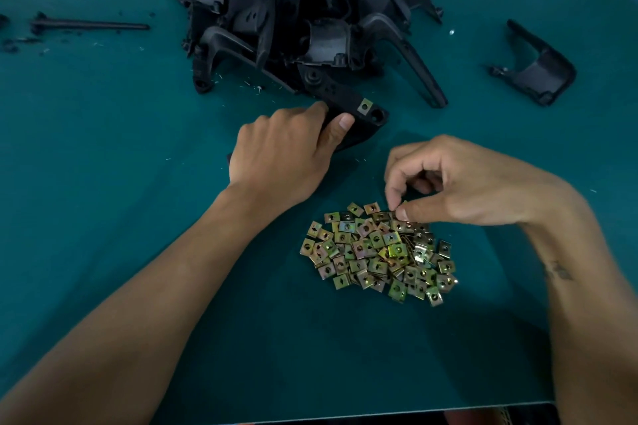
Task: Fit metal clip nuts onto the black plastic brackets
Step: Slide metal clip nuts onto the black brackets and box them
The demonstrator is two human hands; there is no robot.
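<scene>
Right fingers (397, 197) pinching clip nut (402, 210); left fingers (341, 124) gripping bracket (359, 114); no legible writing.

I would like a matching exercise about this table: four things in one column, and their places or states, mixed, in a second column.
Things:
1. left hand
2. right hand
3. lone bracket
4. black rod

Places or states:
A. far left on the mat
B. holds a bracket with one clip nut fitted
C. apart, right of the black pile
D. pinches a clip nut at the pile's edge

Pairs: 1-B, 2-D, 3-C, 4-A
</scene>
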